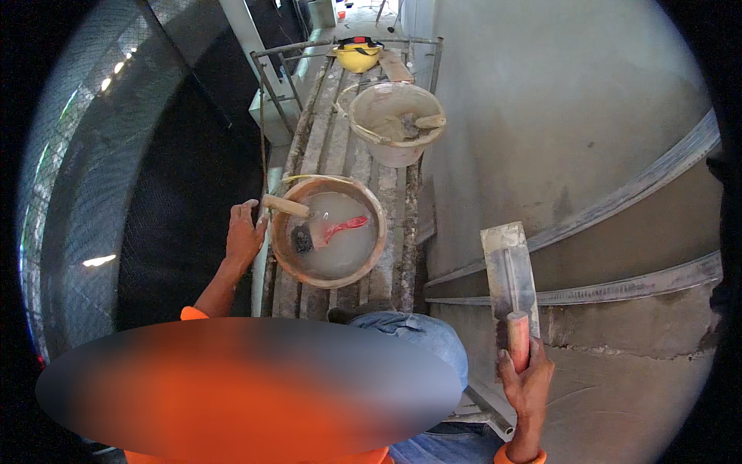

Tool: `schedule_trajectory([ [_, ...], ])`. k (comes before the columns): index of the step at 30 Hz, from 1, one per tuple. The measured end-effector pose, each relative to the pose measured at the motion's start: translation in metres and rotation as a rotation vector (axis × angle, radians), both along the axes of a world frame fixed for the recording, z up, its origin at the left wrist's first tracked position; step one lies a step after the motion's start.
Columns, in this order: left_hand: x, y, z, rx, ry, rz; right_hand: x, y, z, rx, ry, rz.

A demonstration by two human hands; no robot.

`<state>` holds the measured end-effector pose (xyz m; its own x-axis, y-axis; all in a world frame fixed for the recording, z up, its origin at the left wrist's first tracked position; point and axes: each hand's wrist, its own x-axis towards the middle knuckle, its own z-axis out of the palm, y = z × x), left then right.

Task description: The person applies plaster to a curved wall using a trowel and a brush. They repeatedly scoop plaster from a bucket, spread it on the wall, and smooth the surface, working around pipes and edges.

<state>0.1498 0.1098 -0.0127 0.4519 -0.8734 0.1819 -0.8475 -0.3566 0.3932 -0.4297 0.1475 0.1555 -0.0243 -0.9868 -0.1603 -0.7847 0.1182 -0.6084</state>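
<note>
Right hand (525, 375) gripping the trowel (508, 267) flat against the wall (541, 116), left hand (243, 236) open beside the water bucket (328, 232) — best kept flush, probably.

The trowel (508, 267) has a dull metal blade crusted with grey mortar and a smooth reddish handle. The basin (328, 232) looks like worn plastic, holding cloudy, glossy water. The planks (340, 139) are rough wood, the wall (541, 116) matt grey plaster.
</note>
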Motion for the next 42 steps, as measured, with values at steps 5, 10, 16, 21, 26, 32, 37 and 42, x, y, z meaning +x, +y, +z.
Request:
schedule_trajectory([
  [5, 0.014, -0.025, -0.041, -0.079, 0.011, -0.023, -0.003, 0.000, -0.010, -0.209, 0.083, -0.058],
  [10, 0.046, -0.041, -0.072, -0.098, 0.135, -0.067, -0.032, -0.008, -0.053, 0.219, -1.276, -0.386],
  [16, 0.017, -0.027, -0.066, -0.294, 0.236, 0.104, -0.060, -0.033, -0.119, 0.102, -1.425, -0.581],
  [21, -0.032, -0.021, -0.053, -0.411, 0.584, 0.063, -0.058, -0.049, -0.125, 0.073, -1.370, -0.562],
  [26, -0.074, -0.025, -0.053, -0.324, 0.779, -0.085, -0.033, -0.071, -0.113, 0.180, -1.349, -0.405],
  [32, -0.075, -0.049, -0.026, -0.051, 0.497, 0.062, -0.018, -0.075, -0.108, 0.385, -1.359, -0.364],
  [37, -0.076, -0.056, 0.005, 0.384, 0.322, -0.220, -0.020, -0.073, -0.112, 0.326, -1.319, -0.485],
  [42, -0.124, -0.095, -0.064, 0.298, -0.034, -0.444, -0.035, -0.068, -0.095, 0.358, -1.235, -0.307],
])
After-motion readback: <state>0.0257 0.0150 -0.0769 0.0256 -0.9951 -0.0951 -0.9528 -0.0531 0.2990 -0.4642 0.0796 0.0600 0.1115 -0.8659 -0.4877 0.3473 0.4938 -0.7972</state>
